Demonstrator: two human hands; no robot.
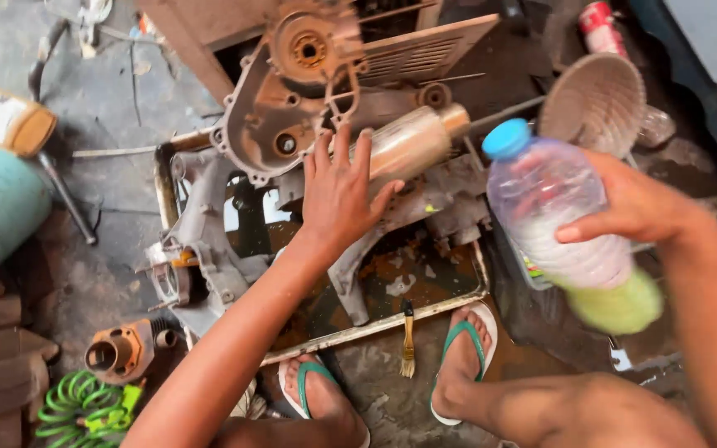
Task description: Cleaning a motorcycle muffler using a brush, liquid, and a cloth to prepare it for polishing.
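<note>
Tilting at 3 o'clock, plastic bottle (pixel 564 217) is gripped mid-body by right hand (pixel 636 202); thin, light, squashy wall judged slippery. Left hand (pixel 340 192) spread over engine casing (pixel 280 108) at 12 o'clock.

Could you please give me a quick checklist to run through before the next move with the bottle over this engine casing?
1. Bottle gripped firmly by right hand: ok.
2. Blue cap on: ok.
3. Left hand free, fingers spread over the engine casing: ok.
4. Casing sits within the metal tray: ok.
5. Brush within reach on the tray edge: ok.
6. Cap tightness: cannot tell.
</note>
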